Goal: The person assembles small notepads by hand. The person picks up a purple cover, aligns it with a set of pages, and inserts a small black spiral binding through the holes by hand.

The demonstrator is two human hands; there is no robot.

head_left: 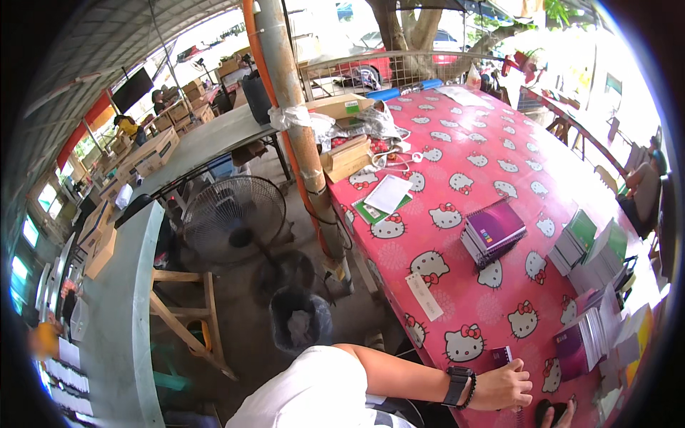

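Note:
My left hand, with a black watch and a beaded bracelet on its wrist, is closed over a small purple spiral notebook. Most of the notebook lies hidden under the hand; its top corner and some of its coil show. At the lower edge, only part of my right hand is in view, fingers bent around a dark object whose kind I cannot make out. Right of my hands, loose purple-covered page blocks lie on the pink table cover. A stack of purple spiral notebooks sits farther off.
Green-covered page stacks stand at the table's right. A paper strip, a green notebook and a wooden box lie along its left side. Beyond the left edge are a rusty post, a fan and a lined bin.

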